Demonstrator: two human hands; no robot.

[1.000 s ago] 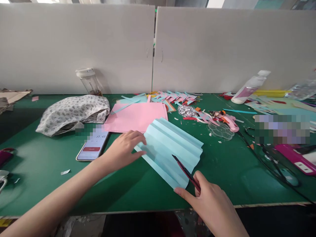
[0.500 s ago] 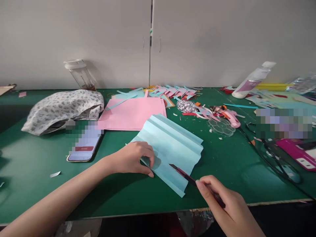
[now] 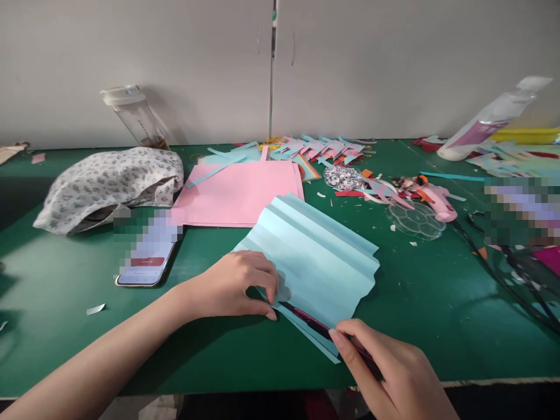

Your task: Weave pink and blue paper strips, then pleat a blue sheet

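A light blue sheet of paper (image 3: 315, 256), creased in accordion folds, lies on the green table (image 3: 65, 326) in front of me. My left hand (image 3: 236, 286) pinches the near left edge of the sheet, fingers curled on the fold. My right hand (image 3: 389, 373) grips a thin dark red and black tool (image 3: 306, 318), a pen or small knife. The tool lies along the sheet's lowest fold, its tip close to my left fingertips.
A pink sheet (image 3: 238, 192) lies behind the blue one. A phone (image 3: 146, 262) and a patterned cloth bag (image 3: 109, 186) are at the left. Paper scraps (image 3: 315, 149), googly eyes (image 3: 341, 177), a pink glue gun (image 3: 431, 198), a clear palette (image 3: 415, 219), a bottle (image 3: 490, 119) and cables (image 3: 516, 280) crowd the right.
My right hand has swung the tool left, flat along the sheet's near fold, toward my left fingers. My left hand went from flat on the paper to a pinch at its edge.
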